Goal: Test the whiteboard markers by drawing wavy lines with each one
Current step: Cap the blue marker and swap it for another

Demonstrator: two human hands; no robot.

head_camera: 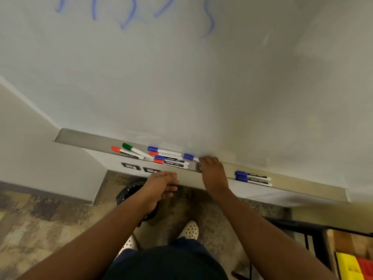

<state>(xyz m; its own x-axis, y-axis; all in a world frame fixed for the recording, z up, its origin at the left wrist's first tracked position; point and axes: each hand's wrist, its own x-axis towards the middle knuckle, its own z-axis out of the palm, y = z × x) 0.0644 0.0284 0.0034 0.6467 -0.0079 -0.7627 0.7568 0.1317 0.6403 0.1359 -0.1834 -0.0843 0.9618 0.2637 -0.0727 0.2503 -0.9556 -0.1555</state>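
1. the right hand point(211, 168) reaches onto the marker tray point(292, 179), its fingers curled over the barrel of a blue-capped marker point(188, 156) lying at the right end of the marker pile point(161, 155); a loose pinch could let it roll off the tray's lip.
2. the left hand point(161, 183) hovers just below the tray, fingers straight and holding nothing, so it cannot catch a slip quickly.
3. the pile is crowded; dragging one marker out could nudge its neighbours over the edge.
4. two blue markers point(252, 178) lie apart on the right; tested and untested ones could get mixed.
5. only blue wavy lines point(129, 13) show on the whiteboard point(181, 77).
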